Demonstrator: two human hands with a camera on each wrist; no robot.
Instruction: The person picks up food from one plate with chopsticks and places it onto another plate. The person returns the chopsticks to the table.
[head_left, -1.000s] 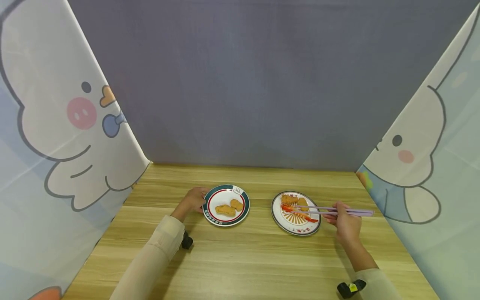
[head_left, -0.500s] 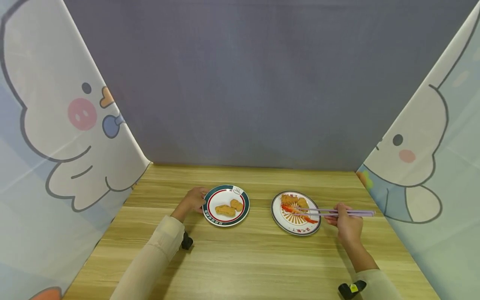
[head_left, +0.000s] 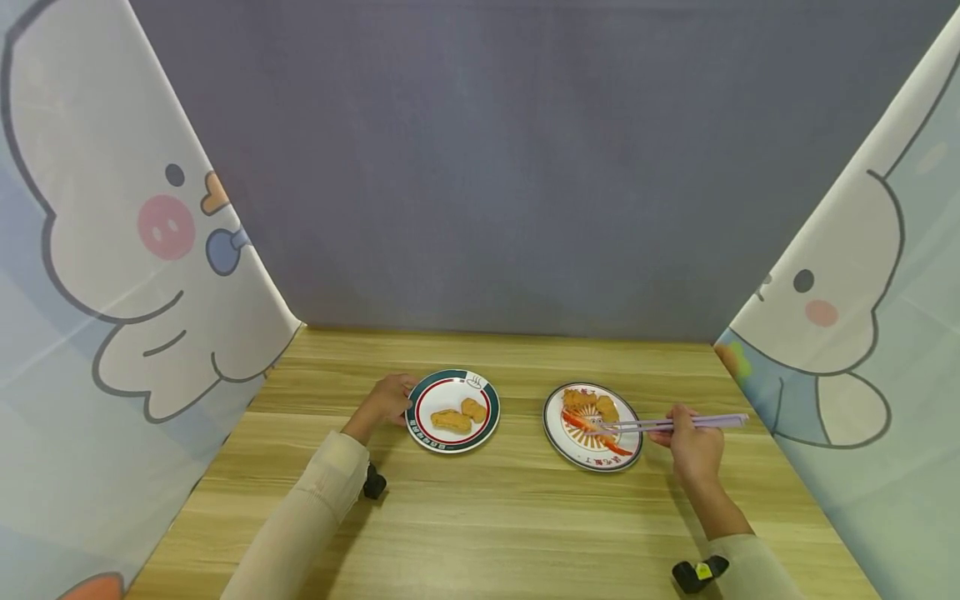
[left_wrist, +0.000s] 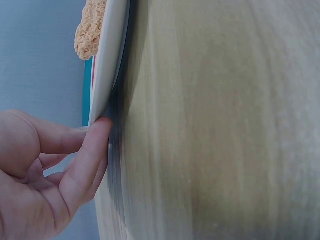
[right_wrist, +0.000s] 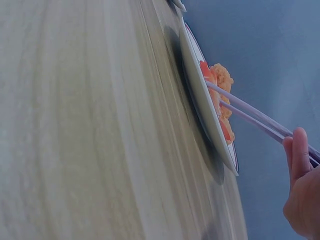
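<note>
We had the chopsticks [head_left: 678, 422] pinched in our right hand [head_left: 693, 450], tips down among the fried pieces [head_left: 592, 404] on the right plate [head_left: 558, 433]. Nothing was lifted yet. Two pieces already lay on the green-rimmed plate [head_left: 416, 400], its edge steadied by our left hand [head_left: 386, 400], fingertips [left_wrist: 100, 125] touching.

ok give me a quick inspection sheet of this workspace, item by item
surface: wooden table, light grain.
job's things: green-rimmed plate holds two fried pieces; red-patterned plate holds fried pieces and a red prawn; lilac chopsticks have their tips over the prawn.
clutter: nothing seen.
grippers: left hand touches the rim of the green-rimmed plate with a fingertip; right hand grips the chopsticks.
cables: nothing seen; black wrist mounts on both arms.
surroundings: grey backdrop behind, cartoon-print screens on both sides.
</note>
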